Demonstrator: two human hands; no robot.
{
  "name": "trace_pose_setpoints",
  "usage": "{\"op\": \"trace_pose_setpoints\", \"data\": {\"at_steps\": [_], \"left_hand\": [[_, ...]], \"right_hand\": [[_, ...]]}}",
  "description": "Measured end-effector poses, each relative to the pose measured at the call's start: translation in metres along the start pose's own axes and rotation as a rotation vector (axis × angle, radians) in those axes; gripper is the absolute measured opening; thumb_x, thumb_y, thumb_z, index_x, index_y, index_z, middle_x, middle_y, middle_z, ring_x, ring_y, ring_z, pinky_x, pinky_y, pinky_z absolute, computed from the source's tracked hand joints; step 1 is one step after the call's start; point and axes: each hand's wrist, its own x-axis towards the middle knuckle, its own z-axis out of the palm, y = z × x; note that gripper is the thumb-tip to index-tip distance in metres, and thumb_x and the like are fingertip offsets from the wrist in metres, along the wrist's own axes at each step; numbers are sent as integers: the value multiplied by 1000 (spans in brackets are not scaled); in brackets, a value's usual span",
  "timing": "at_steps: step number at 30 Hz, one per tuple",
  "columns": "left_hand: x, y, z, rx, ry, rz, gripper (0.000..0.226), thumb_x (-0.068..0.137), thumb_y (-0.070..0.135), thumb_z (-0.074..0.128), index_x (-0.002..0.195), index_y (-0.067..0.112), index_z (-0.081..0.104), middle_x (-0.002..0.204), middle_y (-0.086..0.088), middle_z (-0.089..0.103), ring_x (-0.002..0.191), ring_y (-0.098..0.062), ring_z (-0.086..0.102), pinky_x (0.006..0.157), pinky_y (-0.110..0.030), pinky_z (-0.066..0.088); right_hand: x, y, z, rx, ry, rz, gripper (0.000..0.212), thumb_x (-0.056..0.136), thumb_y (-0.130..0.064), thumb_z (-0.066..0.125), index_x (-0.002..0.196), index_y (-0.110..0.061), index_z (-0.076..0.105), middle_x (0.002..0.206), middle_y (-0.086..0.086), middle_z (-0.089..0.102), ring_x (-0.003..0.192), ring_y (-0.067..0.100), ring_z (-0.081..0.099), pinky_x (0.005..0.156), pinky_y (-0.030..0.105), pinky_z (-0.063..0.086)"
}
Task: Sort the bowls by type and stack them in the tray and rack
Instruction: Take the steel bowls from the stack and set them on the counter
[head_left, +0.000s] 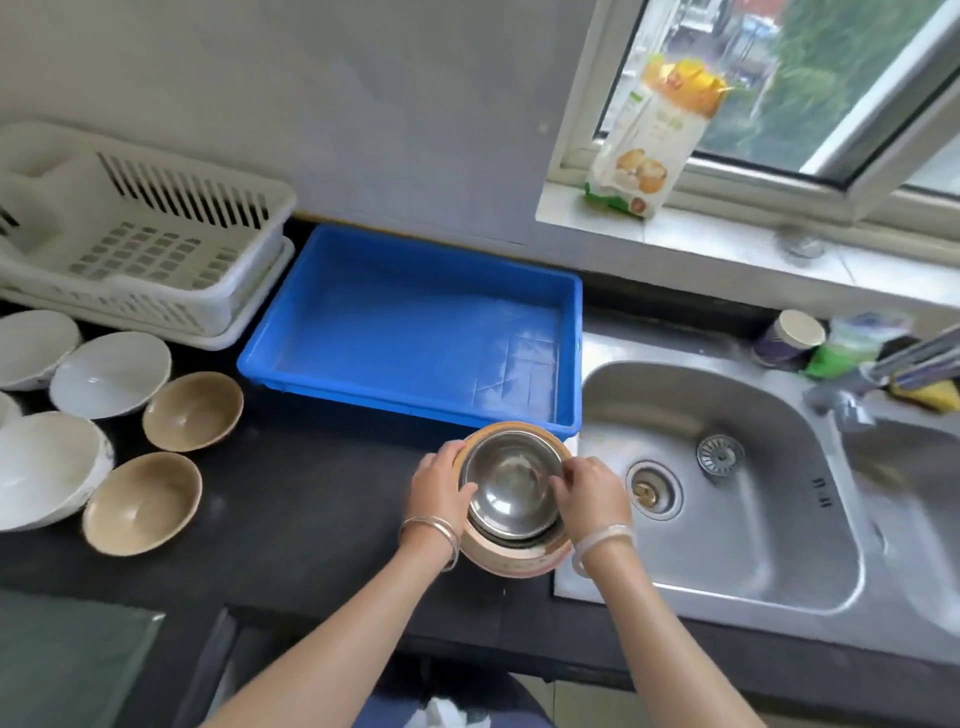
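Your left hand (439, 488) and right hand (592, 496) pinch the steel bowl (511, 480) by its rim, likely separating types; tray (405, 332) at twelve o'clock.

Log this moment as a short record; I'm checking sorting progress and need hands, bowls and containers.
left hand: grips the outer bowl at its left side
right hand: pinches the steel bowl at its right rim
steel bowl: nested inside the outer bowl, next to the sink
loose bowls: white bowls and two tan bowls, on the left of the counter
tray: blue, behind the held stack
rack: white, far left
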Motion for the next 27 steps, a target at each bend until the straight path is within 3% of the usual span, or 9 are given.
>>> {"op": "trace_pose_setpoints", "data": {"at_steps": [9, 15, 20, 27], "left_hand": [[3, -4, 4, -23, 64, 30, 32, 87, 18, 59, 119, 22, 56, 106, -2, 58, 95, -18, 57, 82, -26, 45], [11, -1, 6, 52, 57, 23, 35, 80, 21, 69, 110, 24, 52, 95, 6, 50, 82, -12, 52, 71, -24, 42], [14, 0, 9, 111, 50, 4, 35, 79, 18, 68, 105, 27, 46, 97, 7, 48, 79, -14, 53, 66, -26, 43], [15, 3, 10, 171, 91, 28, 26, 83, 11, 62, 98, 23, 45, 92, 7, 52, 76, -15, 54, 61, -23, 43]], "right_hand": [[6, 7, -5, 160, 54, 101, 11, 90, -21, 53, 88, -10, 55, 87, 16, 68, 82, 36, 60, 64, 31, 36], [3, 14, -16, 250, 124, 76, 8, 87, -18, 58, 84, -10, 56, 82, 10, 68, 75, 32, 59, 62, 28, 33], [1, 19, -24, 312, 198, 95, 7, 87, -13, 57, 83, -7, 56, 80, 15, 68, 74, 36, 61, 65, 33, 41], [-1, 22, -26, 354, 176, 121, 8, 86, -14, 58, 80, -11, 55, 75, 8, 65, 70, 31, 60, 63, 29, 39]]}}
